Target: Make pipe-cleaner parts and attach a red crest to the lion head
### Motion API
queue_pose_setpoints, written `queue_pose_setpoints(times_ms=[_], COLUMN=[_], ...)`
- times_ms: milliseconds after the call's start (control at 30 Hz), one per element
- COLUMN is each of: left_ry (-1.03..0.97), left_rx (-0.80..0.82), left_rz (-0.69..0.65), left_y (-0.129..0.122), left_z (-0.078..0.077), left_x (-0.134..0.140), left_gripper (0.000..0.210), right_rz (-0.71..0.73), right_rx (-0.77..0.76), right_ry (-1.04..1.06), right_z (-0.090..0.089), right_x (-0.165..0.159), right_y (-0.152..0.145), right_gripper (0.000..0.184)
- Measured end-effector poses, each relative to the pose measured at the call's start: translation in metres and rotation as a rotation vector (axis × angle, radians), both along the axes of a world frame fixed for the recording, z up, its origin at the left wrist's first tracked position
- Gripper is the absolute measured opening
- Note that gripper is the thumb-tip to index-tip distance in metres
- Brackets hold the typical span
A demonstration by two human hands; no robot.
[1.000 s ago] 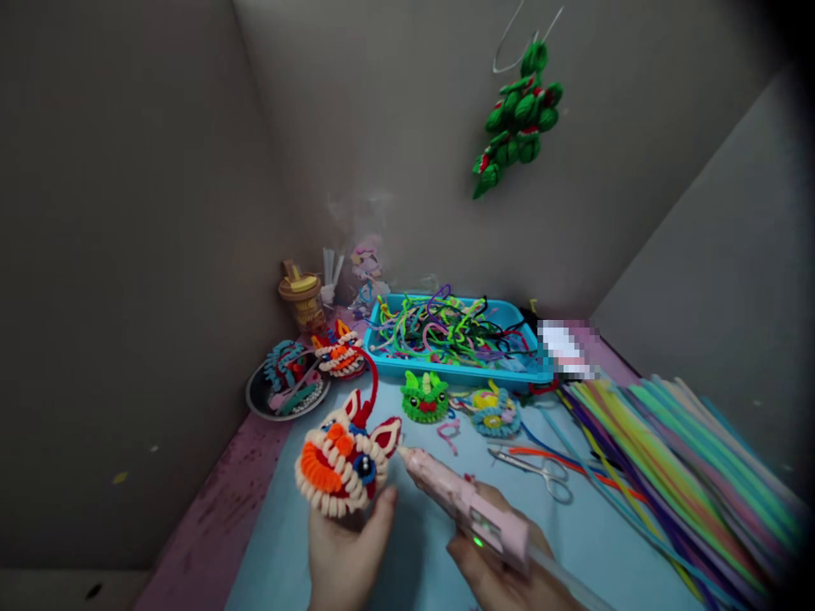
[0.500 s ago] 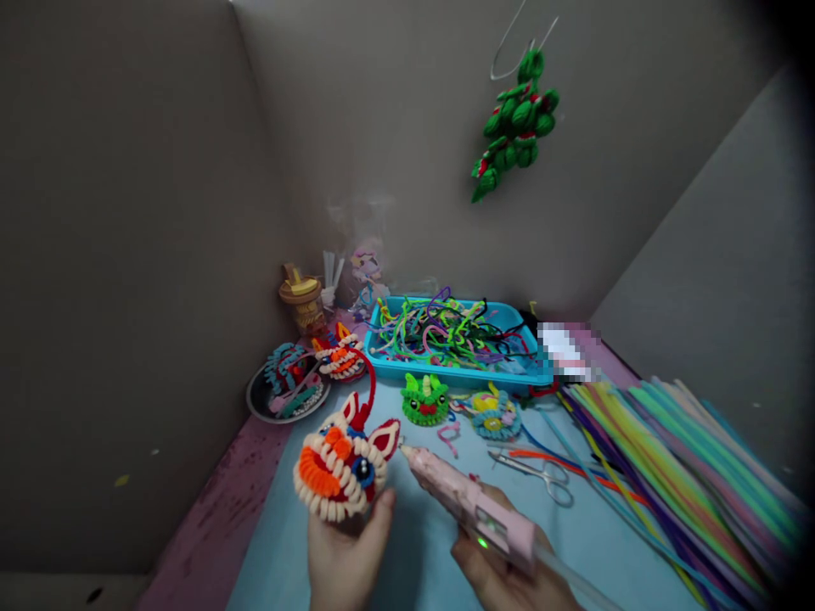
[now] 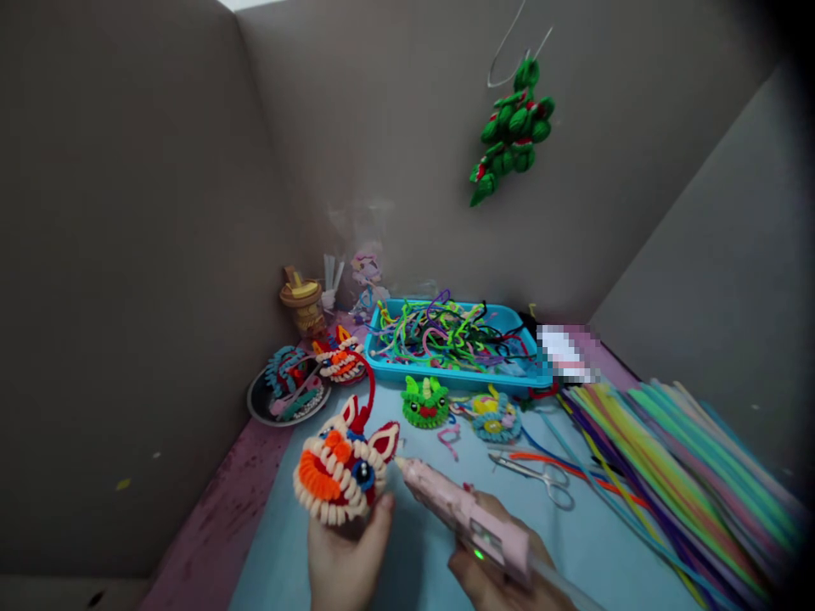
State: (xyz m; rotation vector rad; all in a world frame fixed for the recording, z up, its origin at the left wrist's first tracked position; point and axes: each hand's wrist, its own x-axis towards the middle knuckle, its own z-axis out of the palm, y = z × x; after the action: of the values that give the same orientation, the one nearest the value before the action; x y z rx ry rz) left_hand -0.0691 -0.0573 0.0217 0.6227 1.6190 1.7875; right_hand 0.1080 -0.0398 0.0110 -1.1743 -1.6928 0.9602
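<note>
My left hand (image 3: 347, 556) is closed around the underside of a lion head made of pipe cleaners (image 3: 340, 475), cream, red and orange with blue-rimmed eyes, its face tilted to the left. A red pipe cleaner curls up from its top. In my right hand (image 3: 500, 564) is a pink hot glue gun (image 3: 468, 518) with a green light lit and a clear glue stick out of its back end. The gun's nozzle points at the lion head's right side, just below the red-lined ear; whether it touches there I cannot tell.
Behind my hands lie a green pipe-cleaner head (image 3: 425, 403) and a blue-yellow one (image 3: 495, 416). Scissors (image 3: 535, 473) and bundled pipe cleaners (image 3: 688, 475) lie right. A blue tray (image 3: 458, 378) holds loose pieces; a metal bowl (image 3: 258, 407) and another lion head (image 3: 342, 356) stand left.
The glue gun has shifted slightly left and down, bringing its nozzle closer to the side of the lion head. My left hand and the lion head have hardly moved.
</note>
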Motion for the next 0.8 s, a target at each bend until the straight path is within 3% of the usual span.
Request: queue_pose_setpoints(times_ms=[533, 667, 800], left_ry=[-0.044, -0.016, 0.017], left_rx=[0.056, 0.044, 0.048], left_rz=[-0.008, -0.011, 0.007], left_y=[-0.0026, -0.0028, -0.0023], left_z=[-0.0049, -0.0026, 0.0007], left_x=[-0.002, 0.0007, 0.0015], left_gripper=[0.05, 0.048, 0.048], right_rz=[-0.025, 0.011, -0.046], right_rx=[-0.015, -0.003, 0.014], right_ry=[0.033, 0.026, -0.033], right_z=[-0.0051, -0.0044, -0.005], right_x=[0.0004, 0.0008, 0.0036], right_y=[0.0006, -0.0002, -0.0023], right_gripper=[0.04, 0.04, 0.044])
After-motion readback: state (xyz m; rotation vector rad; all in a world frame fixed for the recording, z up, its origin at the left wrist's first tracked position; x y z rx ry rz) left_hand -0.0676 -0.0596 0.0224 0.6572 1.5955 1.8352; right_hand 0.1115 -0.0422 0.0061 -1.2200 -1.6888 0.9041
